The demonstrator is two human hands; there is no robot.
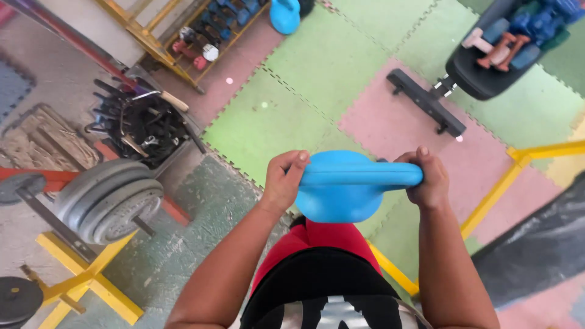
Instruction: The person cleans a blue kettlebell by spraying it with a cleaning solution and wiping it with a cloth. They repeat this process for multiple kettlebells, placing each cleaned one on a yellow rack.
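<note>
Left hand (283,180) and right hand (429,180) clenched on blue kettlebell (344,195) handle ends, bell hanging between

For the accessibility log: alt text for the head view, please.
Both hands, left hand and right hand, grip the handle of a blue kettlebell above green and pink floor mats. Weight plates lie left, a bench upper right.

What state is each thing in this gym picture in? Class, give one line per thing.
Blue kettlebell: lifted off the floor, held by its handle.
Left hand: closed round the handle's left end.
Right hand: closed round the handle's right end.
Weight bench: loaded with small dumbbells.
Grey weight plates: stacked on a bar.
</note>
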